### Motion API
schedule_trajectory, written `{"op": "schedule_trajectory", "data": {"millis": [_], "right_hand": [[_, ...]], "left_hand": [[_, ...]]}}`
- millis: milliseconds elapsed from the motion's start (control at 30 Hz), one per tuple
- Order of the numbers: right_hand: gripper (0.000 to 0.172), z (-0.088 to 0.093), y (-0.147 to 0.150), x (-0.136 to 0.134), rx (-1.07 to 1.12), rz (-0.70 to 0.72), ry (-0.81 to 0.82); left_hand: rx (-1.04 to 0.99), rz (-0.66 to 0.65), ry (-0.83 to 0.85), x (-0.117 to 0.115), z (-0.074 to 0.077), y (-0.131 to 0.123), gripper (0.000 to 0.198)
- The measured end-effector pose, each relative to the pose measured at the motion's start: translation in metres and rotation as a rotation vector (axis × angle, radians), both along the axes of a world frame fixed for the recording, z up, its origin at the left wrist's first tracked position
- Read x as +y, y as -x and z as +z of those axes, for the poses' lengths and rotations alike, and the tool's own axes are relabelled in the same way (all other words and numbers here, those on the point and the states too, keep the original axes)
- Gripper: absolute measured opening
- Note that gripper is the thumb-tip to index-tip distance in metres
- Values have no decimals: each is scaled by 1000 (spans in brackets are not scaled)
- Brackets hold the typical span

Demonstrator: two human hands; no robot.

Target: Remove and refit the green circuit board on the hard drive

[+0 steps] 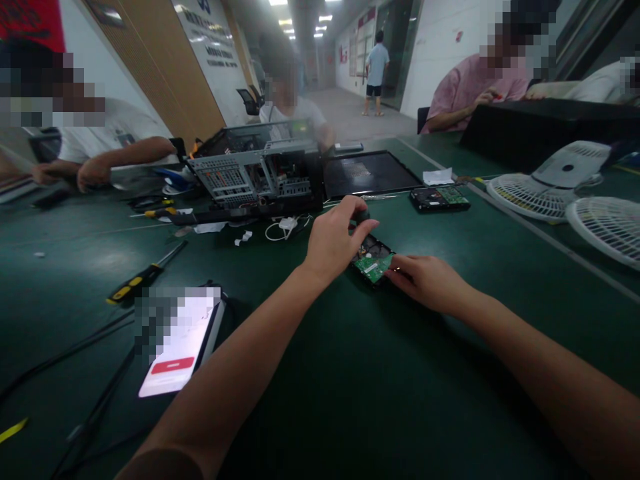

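Observation:
A hard drive with its green circuit board facing up lies on the green table. My left hand reaches over its far side, fingers curled round a small dark knob-like handle held upright above the drive. My right hand rests flat on the table at the drive's right edge, fingertips pressed against it, steadying it.
An open computer case and a black side panel lie behind. A second hard drive sits far right. A lit phone and yellow-handled screwdrivers lie left. White fan grilles are at right. Other people sit around the table.

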State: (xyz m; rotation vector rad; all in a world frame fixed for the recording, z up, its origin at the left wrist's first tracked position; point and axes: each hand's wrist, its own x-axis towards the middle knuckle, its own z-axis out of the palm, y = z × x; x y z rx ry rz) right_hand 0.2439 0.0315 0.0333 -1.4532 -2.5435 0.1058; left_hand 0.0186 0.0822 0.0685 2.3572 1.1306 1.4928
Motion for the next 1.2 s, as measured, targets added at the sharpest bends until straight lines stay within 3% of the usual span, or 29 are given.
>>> {"op": "schedule_trajectory", "data": {"millis": [167, 433, 833, 1200], "right_hand": [[26, 0, 0, 0, 0, 4, -3], [28, -1, 1, -1, -52, -11, -30], [30, 0, 2, -1, -72, -29, -14], [29, -2, 1, -1, -49, -20, -19]], "left_hand": [[41, -87, -20, 0, 1, 0, 18], [115, -85, -47, 2, 5, 1, 29], [115, 33, -67, -1, 0, 1, 25], [188, 9, -128, 3, 1, 3, 28]]}}
